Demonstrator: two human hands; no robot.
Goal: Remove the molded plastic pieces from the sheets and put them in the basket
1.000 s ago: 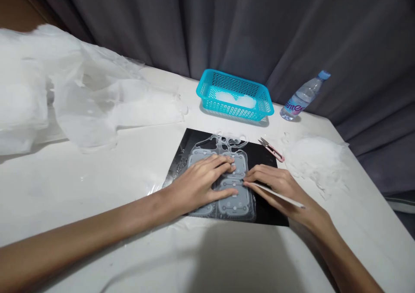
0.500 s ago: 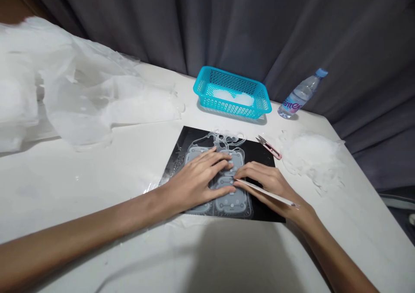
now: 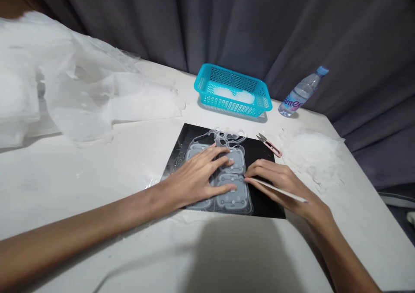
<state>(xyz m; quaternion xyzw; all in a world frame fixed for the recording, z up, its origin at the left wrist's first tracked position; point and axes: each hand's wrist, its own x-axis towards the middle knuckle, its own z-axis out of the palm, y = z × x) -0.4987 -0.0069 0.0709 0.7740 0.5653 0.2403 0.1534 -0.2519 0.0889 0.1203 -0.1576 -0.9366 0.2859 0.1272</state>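
A translucent moulded sheet (image 3: 232, 194) with several rounded rectangular panels lies on a black mat (image 3: 263, 205). My left hand (image 3: 202, 172) rests flat across it, fingers spread, covering its middle and left part. At the sheet's right edge, my right hand (image 3: 275, 178) pinches a thin white pen-like tool (image 3: 283, 191). The tool's tip is by the gap between the upper and lower right panels; I cannot make out what kind of tip it is. Loose clear strips (image 3: 227, 136) curl over the top of the sheet.
Pink-handled thread snips (image 3: 269, 145) lie at the mat's upper right corner, beside a heap of clear scraps (image 3: 314, 154). Behind stand a turquoise basket (image 3: 231, 107) with white pieces inside and a water bottle (image 3: 300, 94). White plastic bags (image 3: 81, 85) cover the left back.
My right hand has moved to the right with the white tool, from between the right panels out to the sheet's edge. My left hand stays on the sheet.
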